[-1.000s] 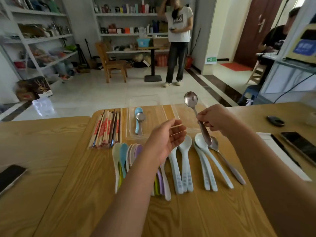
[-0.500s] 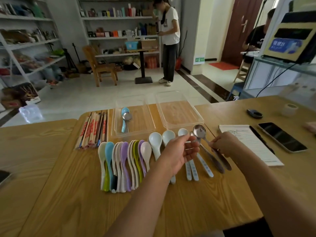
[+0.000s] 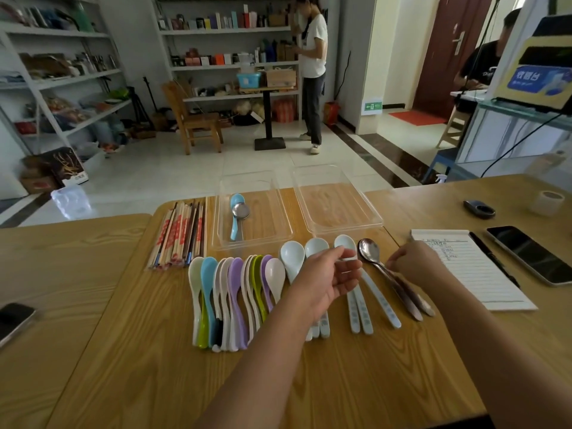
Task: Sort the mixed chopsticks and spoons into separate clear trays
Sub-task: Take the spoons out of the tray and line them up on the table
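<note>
L hand loose, empty; R hand pinches metal spoon; white spoons print unreadable.

Body in view: two arms. The left hand and right hand were bare. The left forearm and right forearm were bare along their whole visible length, down to the frame edge.

White shelves upper left; wooden chair centre; pale tiled floor; brown door upper right.
</note>
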